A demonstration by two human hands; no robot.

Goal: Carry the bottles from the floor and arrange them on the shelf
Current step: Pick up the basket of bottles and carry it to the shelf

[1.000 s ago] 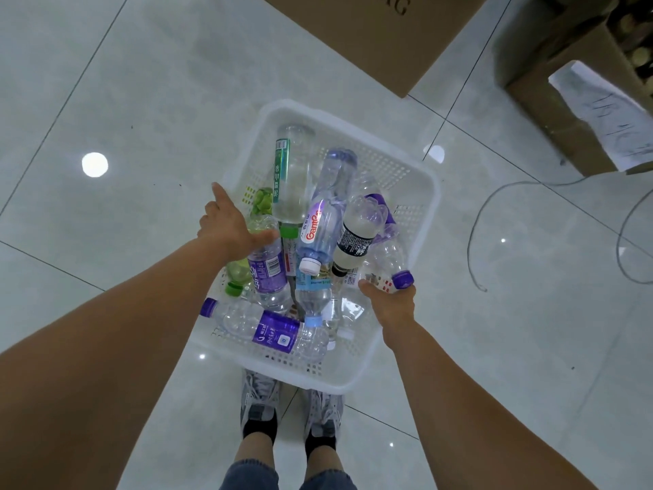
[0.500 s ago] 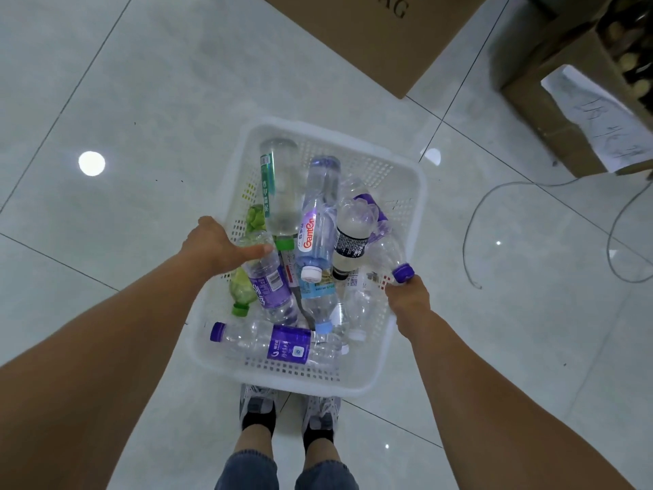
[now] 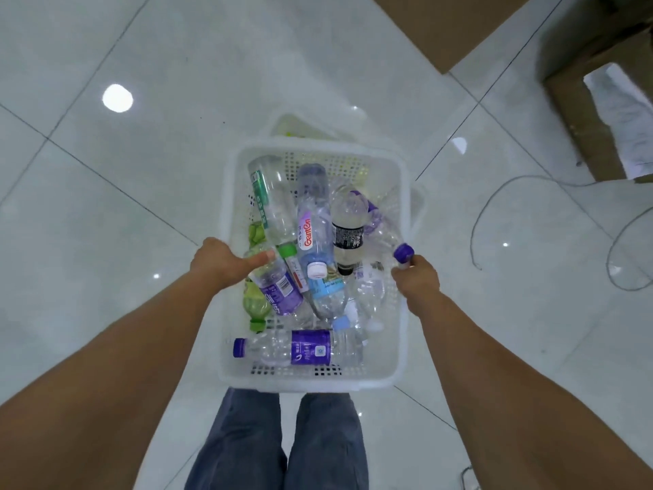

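Observation:
A white perforated plastic basket [image 3: 403,348] hangs in front of me above the tiled floor, holding several plastic bottles lying loose. Among them are a purple-labelled bottle [image 3: 300,351] across the near end, a red-lettered bottle [image 3: 312,228] in the middle and a green bottle [image 3: 256,302] at the left. My left hand [image 3: 221,261] grips the basket's left rim, thumb inside. On the right rim my right hand [image 3: 417,281] is closed, beside a purple cap [image 3: 404,252]. No shelf is in view.
Brown cardboard boxes [image 3: 456,26] lie on the floor at the top right, one [image 3: 579,111] carrying a white sheet. A thin grey cable [image 3: 494,206] loops across the tiles at the right. My legs in grey trousers [image 3: 275,440] stand under the basket.
The basket has risen from the floor and straightened toward me. Both hands moved from the bottles to its side rims. The view has shifted left, away from the boxes.

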